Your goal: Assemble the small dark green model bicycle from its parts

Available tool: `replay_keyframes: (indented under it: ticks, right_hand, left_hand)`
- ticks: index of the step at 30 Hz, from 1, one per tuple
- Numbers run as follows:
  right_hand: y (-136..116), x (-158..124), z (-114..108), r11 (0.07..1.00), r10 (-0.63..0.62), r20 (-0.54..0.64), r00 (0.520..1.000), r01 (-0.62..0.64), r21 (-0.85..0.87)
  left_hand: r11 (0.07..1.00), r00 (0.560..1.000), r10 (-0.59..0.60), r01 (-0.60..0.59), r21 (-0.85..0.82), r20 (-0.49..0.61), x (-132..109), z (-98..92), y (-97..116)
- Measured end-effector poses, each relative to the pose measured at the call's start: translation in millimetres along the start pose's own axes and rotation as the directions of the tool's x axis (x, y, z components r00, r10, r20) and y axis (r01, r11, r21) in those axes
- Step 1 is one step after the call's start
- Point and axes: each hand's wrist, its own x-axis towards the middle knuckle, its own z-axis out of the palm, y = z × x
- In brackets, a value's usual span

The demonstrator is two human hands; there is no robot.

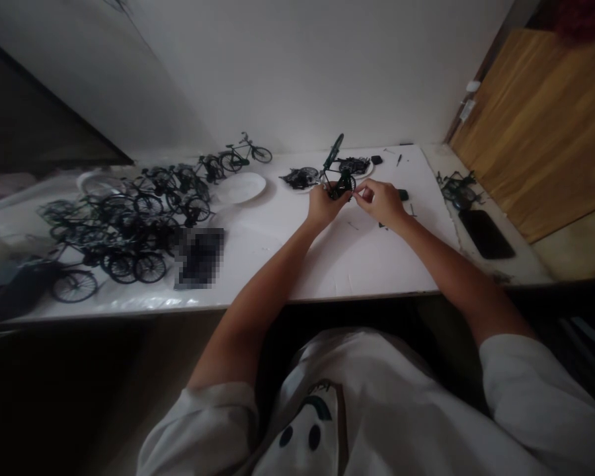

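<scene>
My left hand (323,206) is closed around a small dark model bicycle (333,173), held tilted above the white table with one wheel pointing up. The fingers of my right hand (381,199) are pinched together at the bicycle's lower wheel, close to my left thumb. Whatever lies between those right fingertips is too small to make out. Just behind my hands, plates of dark bicycle parts (353,165) and wheels (301,177) rest on the table.
Many model bicycles (139,218) crowd the table's left side, and one stands upright (245,152) near the wall. A white plate (242,188) sits right of them. A phone (486,234) and more dark bicycle pieces (460,189) lie at the right. Small loose parts (353,225) are scattered nearby.
</scene>
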Motion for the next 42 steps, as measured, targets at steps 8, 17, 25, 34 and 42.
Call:
replay_keyframes:
  ticks: [8,17,25,34,42]
  right_hand:
    - [1,1,5,0.995,0.066,0.01,0.998,-0.065,-0.08]
    - [-1,-1,1,0.998,0.067,0.042,0.997,-0.067,0.0]
    - [-3,-2,2,1.0,0.024,-0.001,1.0,-0.023,0.012]
    - [3,0,3,0.997,0.079,0.078,0.994,-0.08,0.017]
    - [5,0,7,0.99,0.086,0.053,0.995,-0.092,0.103]
  left_hand:
    - [0.999,1.0,-0.002,0.003,-0.034,0.024,-2,0.2,5]
    - [1.0,1.0,-0.01,0.01,-0.028,-0.017,-1,0.9,2]
    - [1.0,0.999,-0.001,0.001,0.001,-0.043,0,0.3,1]
    - [0.999,0.999,-0.022,0.024,-0.036,0.034,-2,0.3,7]
    - [0.999,0.999,-0.032,0.032,-0.036,-0.018,1,1.3,-5]
